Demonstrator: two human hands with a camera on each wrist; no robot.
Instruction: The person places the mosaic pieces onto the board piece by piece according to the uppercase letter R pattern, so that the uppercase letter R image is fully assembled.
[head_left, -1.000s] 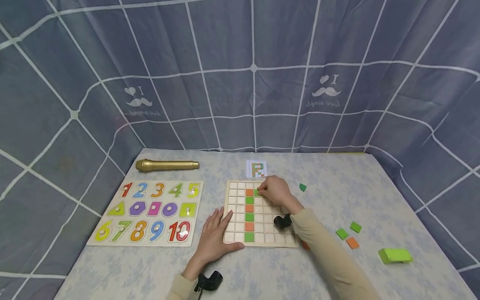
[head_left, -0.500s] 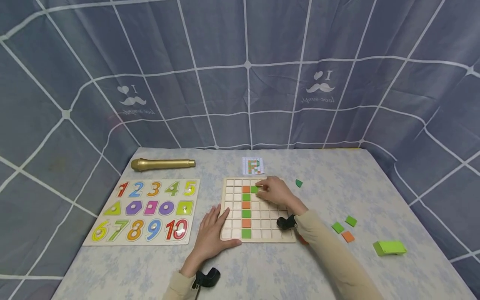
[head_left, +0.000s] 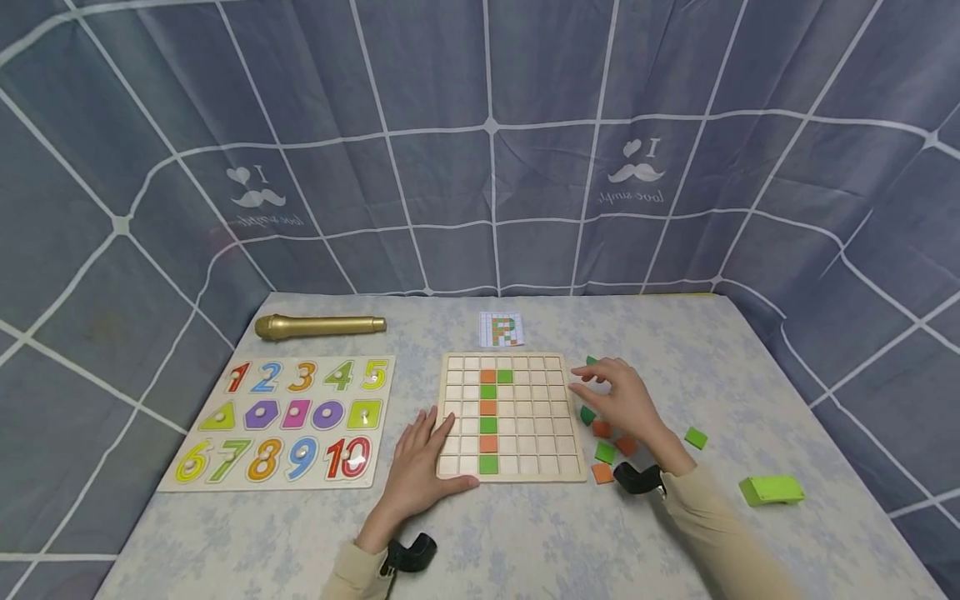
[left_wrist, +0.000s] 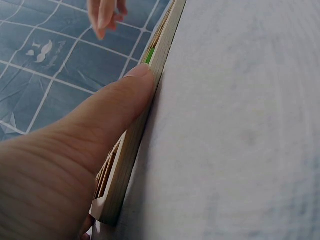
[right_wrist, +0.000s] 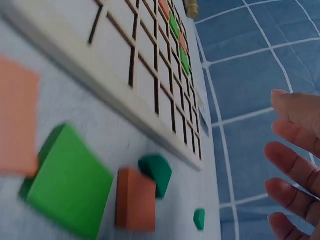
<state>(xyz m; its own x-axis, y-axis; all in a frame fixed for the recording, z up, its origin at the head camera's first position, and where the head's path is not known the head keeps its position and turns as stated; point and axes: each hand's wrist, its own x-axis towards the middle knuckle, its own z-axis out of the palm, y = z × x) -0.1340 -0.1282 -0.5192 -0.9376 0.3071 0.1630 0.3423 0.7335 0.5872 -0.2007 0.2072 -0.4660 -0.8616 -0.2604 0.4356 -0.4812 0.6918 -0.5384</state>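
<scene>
A wooden grid board (head_left: 536, 417) lies flat on the table. A column of alternating orange and green square tiles fills part of it, and a green tile (head_left: 505, 377) sits right of the topmost orange one (head_left: 489, 377). My left hand (head_left: 416, 467) rests against the board's left edge, fingers spread; its thumb (left_wrist: 125, 97) touches the front edge in the left wrist view. Right of the board hovers my right hand (head_left: 622, 402), fingers apart and holding nothing. Below and beside it lie loose pieces: a green tile (head_left: 604, 452), orange tiles (head_left: 602, 473) and dark green pieces (head_left: 587, 415).
A small pattern card (head_left: 501, 330) lies behind the board. To the left are a number-and-shape puzzle board (head_left: 243, 396) and a gold microphone (head_left: 321, 327). A lime-green block (head_left: 772, 490) and another green tile (head_left: 696, 437) lie at the right. Grid-patterned curtain surrounds the table.
My right hand has let go of the green tile in the grid and moved right, off the board, uncovering loose tiles. The left hand stays at the board's edge. The head view shifts slightly.
</scene>
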